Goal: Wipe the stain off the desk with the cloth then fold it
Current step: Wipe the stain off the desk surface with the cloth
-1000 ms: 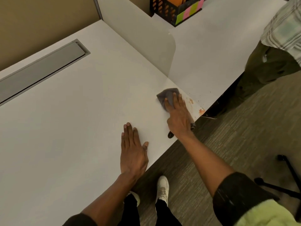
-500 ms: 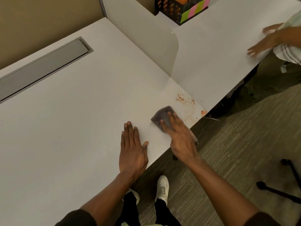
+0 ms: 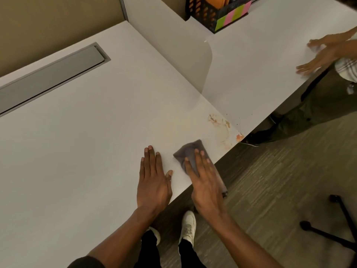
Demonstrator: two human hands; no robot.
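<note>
A grey cloth (image 3: 190, 151) lies on the white desk (image 3: 87, 142) near its front edge. My right hand (image 3: 204, 182) presses flat on the cloth and covers its near half; part of the cloth hangs past the edge. An orange smeared stain (image 3: 220, 122) shows on the desk beyond the cloth, with a brighter blot (image 3: 239, 136) at the desk edge. My left hand (image 3: 154, 180) rests flat on the desk, fingers together, just left of the cloth and apart from it.
A low translucent divider (image 3: 183, 55) separates my desk from the neighbouring one, where another person's hands (image 3: 320, 53) rest. A black organiser with coloured sticky notes (image 3: 218, 14) stands at the back. A grey cable tray lid (image 3: 52, 76) is set in the desk. A chair base (image 3: 336, 225) is on the floor at right.
My right hand has dragged the cloth from the stain toward me and to the left, uncovering the smeared stain. The other person's hands have come onto the neighbouring desk.
</note>
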